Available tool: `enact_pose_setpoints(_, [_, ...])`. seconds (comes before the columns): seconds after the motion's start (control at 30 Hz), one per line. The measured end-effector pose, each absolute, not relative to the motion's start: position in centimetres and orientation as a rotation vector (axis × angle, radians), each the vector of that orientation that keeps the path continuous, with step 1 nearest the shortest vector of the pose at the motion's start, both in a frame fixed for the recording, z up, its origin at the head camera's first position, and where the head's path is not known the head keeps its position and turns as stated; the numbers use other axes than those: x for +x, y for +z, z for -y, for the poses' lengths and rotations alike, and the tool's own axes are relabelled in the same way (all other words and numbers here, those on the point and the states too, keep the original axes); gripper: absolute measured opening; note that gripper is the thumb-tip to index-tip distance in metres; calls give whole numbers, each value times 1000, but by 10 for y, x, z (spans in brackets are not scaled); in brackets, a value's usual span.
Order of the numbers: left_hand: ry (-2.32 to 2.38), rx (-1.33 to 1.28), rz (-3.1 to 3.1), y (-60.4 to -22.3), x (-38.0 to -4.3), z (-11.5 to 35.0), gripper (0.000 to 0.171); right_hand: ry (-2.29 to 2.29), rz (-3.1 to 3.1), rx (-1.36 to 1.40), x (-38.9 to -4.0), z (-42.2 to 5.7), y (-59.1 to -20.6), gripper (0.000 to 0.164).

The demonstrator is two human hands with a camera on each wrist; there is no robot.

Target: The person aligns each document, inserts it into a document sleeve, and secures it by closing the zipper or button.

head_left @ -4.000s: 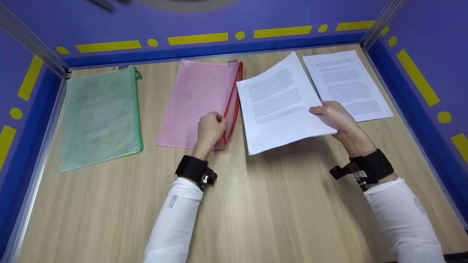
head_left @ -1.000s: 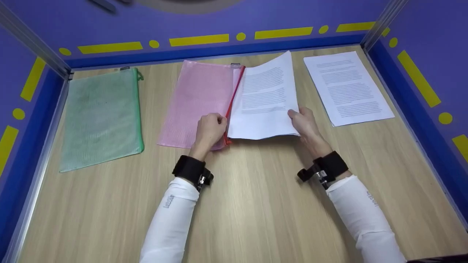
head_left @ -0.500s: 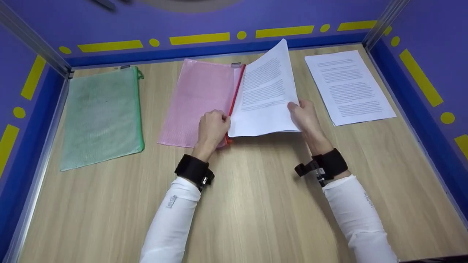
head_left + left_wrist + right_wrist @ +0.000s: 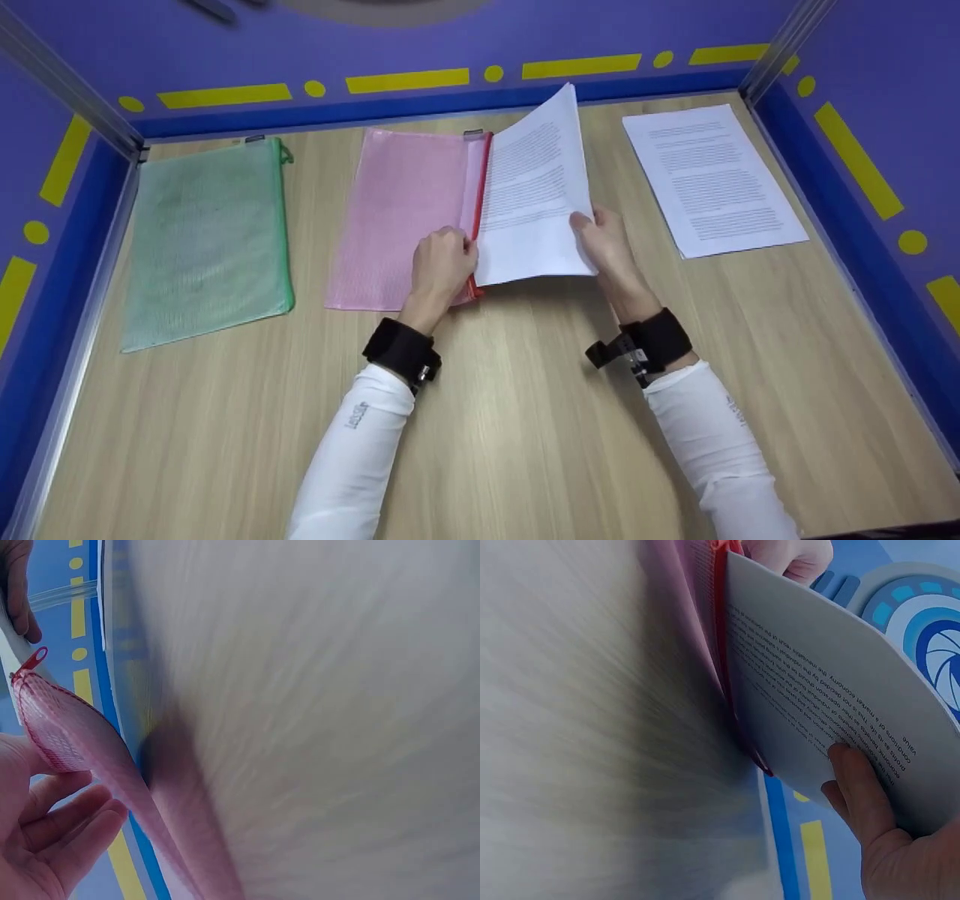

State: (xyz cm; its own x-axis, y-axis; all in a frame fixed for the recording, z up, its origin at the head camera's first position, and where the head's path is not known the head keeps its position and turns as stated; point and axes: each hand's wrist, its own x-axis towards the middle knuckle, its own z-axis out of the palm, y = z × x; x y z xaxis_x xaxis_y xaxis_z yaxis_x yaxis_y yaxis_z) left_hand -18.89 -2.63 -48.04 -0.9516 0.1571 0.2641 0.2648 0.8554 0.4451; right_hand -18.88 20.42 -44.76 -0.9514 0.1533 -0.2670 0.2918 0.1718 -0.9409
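The pink mesh zipper pouch [image 4: 401, 195] lies at the middle back of the table, its red zipper edge [image 4: 481, 187] open toward the right. My left hand [image 4: 441, 262] pinches the pouch near the lower end of that edge; the left wrist view shows the mesh [image 4: 71, 727] lifted by the fingers. A stack of printed sheets [image 4: 534, 187] has its left part inside the pouch's mouth, seen faintly through the mesh. My right hand [image 4: 609, 244] grips the stack's right edge, thumb on top. The sheets bend upward at their far right corner.
A green mesh zipper pouch [image 4: 210, 240] lies flat at the left. Another stack of printed sheets [image 4: 716, 180] rests at the right. Purple-blue panels [image 4: 420, 45] wall the table [image 4: 525, 420] at the back and sides.
My right hand has carried the sheets leftward from beside the pouch into its mouth; in the last half second they slid further left. The left hand stays on the pouch edge.
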Motion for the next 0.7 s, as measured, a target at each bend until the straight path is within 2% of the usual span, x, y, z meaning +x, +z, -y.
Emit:
enact_pose_setpoints(0.4, [-762, -344, 2801, -489, -186, 28, 20, -1865, -2177, 493, -187, -189, -477, 42])
enact_pose_setpoints(0.7, [-859, -264, 2812, -485, -188, 35, 17, -1733, -2170, 397, -203, -201, -473, 47])
